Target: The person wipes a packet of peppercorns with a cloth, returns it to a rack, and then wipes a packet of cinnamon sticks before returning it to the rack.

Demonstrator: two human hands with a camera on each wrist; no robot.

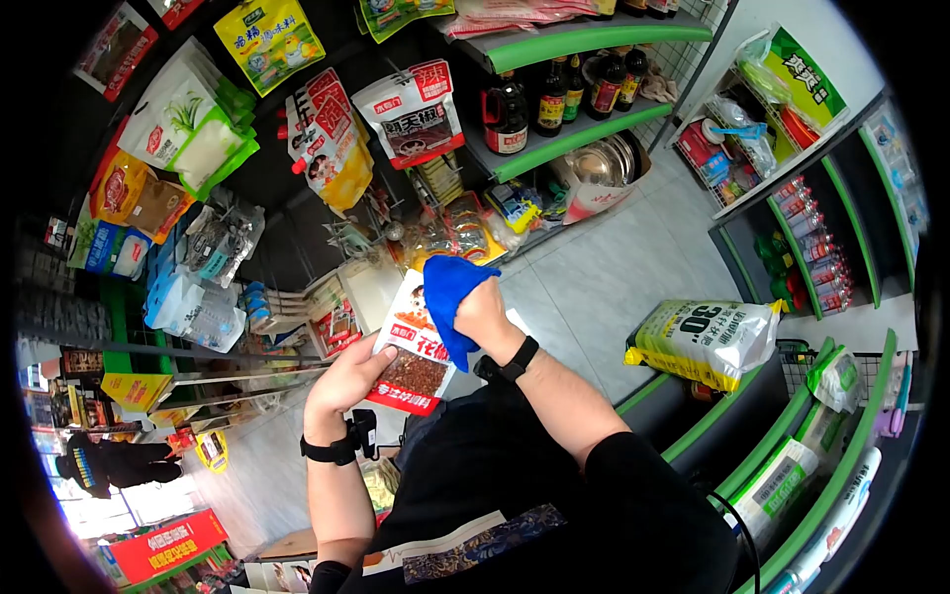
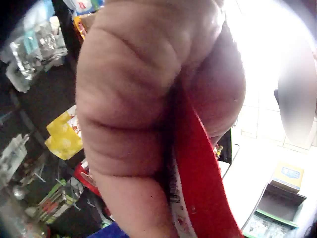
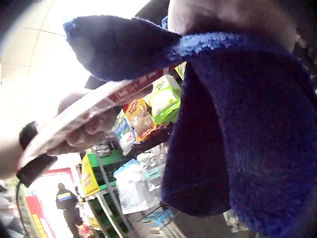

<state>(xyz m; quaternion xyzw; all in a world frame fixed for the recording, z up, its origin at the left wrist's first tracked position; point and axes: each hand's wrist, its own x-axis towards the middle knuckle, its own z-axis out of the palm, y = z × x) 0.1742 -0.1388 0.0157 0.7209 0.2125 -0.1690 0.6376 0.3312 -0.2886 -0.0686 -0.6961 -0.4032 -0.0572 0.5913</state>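
A white and red bag of chili flakes (image 1: 414, 374) is held up in front of the body in the head view, its window full of dark red flakes. My left hand (image 1: 342, 380) pinches its left side, thumb on the front. In the left wrist view that hand (image 2: 129, 94) grips the red edge of the bag (image 2: 203, 173). My right hand (image 1: 484, 315) grips a bunched blue cloth (image 1: 447, 297) over the upper right part of the bag. Folds of the cloth (image 3: 262, 144) hang down in the right wrist view, beside the bag's edge (image 3: 84, 111).
Hanging packets, such as a white and red chili bag (image 1: 411, 114), fill the rack ahead. Dark sauce bottles (image 1: 551, 104) stand on a green-edged shelf. A large white and yellow sack (image 1: 703, 342) lies on the right shelving. Grey tiled floor (image 1: 584, 257) runs between the shelves.
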